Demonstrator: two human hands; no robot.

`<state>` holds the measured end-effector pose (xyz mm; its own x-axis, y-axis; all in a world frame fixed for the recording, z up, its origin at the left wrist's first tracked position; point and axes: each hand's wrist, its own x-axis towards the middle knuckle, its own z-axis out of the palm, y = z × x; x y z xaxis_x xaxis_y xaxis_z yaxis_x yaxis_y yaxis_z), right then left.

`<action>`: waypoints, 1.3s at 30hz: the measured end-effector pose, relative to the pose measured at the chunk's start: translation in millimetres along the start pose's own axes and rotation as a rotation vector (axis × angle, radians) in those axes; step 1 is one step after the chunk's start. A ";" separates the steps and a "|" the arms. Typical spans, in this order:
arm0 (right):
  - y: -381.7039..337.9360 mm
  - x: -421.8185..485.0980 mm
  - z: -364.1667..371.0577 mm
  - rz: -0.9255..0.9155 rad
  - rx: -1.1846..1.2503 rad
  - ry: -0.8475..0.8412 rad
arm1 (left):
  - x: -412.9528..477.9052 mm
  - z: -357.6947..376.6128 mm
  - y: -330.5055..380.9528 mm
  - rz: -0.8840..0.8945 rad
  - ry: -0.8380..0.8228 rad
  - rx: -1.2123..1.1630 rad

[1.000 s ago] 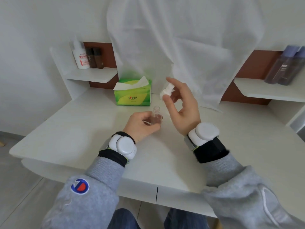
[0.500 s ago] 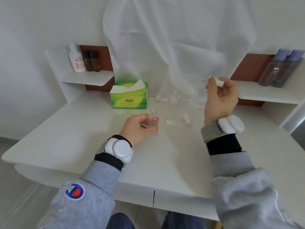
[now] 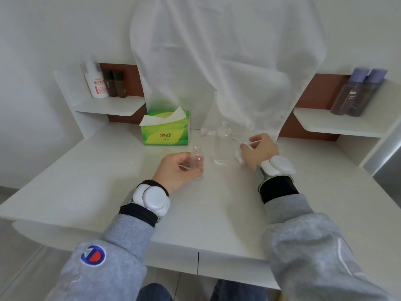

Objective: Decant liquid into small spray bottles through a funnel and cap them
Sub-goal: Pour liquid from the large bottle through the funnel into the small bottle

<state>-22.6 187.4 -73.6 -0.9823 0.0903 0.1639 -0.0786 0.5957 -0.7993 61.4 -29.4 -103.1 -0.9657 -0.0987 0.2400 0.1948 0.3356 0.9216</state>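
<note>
A small clear spray bottle point(image 3: 196, 157) without a cap stands upright on the white table point(image 3: 108, 181). My left hand point(image 3: 178, 170) grips it from the left. A taller clear bottle point(image 3: 222, 142) holding liquid stands just right of it, also uncapped. My right hand point(image 3: 260, 149) is low over the table to the right of the tall bottle, fingers curled and pinching a small white cap point(image 3: 244, 145). Another small white piece point(image 3: 239, 157) lies on the table under that hand's fingers. I see no funnel clearly.
A green tissue box point(image 3: 166, 131) stands behind the bottles on the left. A white cloth point(image 3: 227, 61) hangs down the wall, with clear plastic wrapping point(image 3: 240, 129) at its foot. Bottles stand on the left shelf point(image 3: 108, 105) and the right shelf point(image 3: 336, 122).
My right hand carried the white cap from above the small bottle up to the right, then came down to the table beside the tall bottle. The left hand kept its grip.
</note>
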 end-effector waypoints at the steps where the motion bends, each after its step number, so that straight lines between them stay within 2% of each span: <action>1: 0.3 -0.2 0.0 0.004 -0.031 -0.015 | 0.0 0.2 -0.3 0.000 0.000 -0.002; 7: 3.1 2.1 -0.8 0.055 -0.208 -0.100 | 0.5 0.2 -0.5 0.004 -0.002 -0.004; 12: 2.8 2.7 -0.1 0.052 -0.243 -0.116 | 0.9 0.5 0.2 0.013 -0.002 -0.002; 15: -1.8 1.7 1.6 0.022 -0.310 -0.055 | 0.8 0.0 0.8 0.025 0.007 0.004; 18: -9.1 -0.8 -0.6 -0.036 -0.271 0.027 | 0.6 -0.3 0.6 0.026 0.023 0.009; 21: -15.4 -4.9 -4.8 -0.072 -0.267 -0.025 | 1.7 -1.3 -1.3 0.033 0.050 0.016; 24: -20.2 -9.9 -5.5 -0.108 -0.405 -0.101 | 2.7 -2.2 -4.2 0.031 0.099 0.027; 27: -19.8 -9.4 -5.4 -0.144 -0.454 -0.083 | 3.0 -2.1 -4.7 0.026 0.123 0.051; 31: -8.1 -0.6 -13.8 -0.061 -0.377 0.075 | 4.4 -2.8 -6.3 0.019 0.152 0.085; 34: 4.9 2.9 -19.5 0.019 -0.416 0.134 | 4.2 -2.8 -5.7 0.017 0.159 0.088; 39: 15.6 8.4 -21.0 0.078 -0.490 -0.011 | 3.0 -2.7 -3.7 0.006 0.151 0.082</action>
<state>-28.5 214.2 -72.6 -0.9840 0.1427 0.1063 0.0817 0.8931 -0.4424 58.3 -33.5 -105.0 -0.9265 -0.2342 0.2946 0.1800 0.4118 0.8933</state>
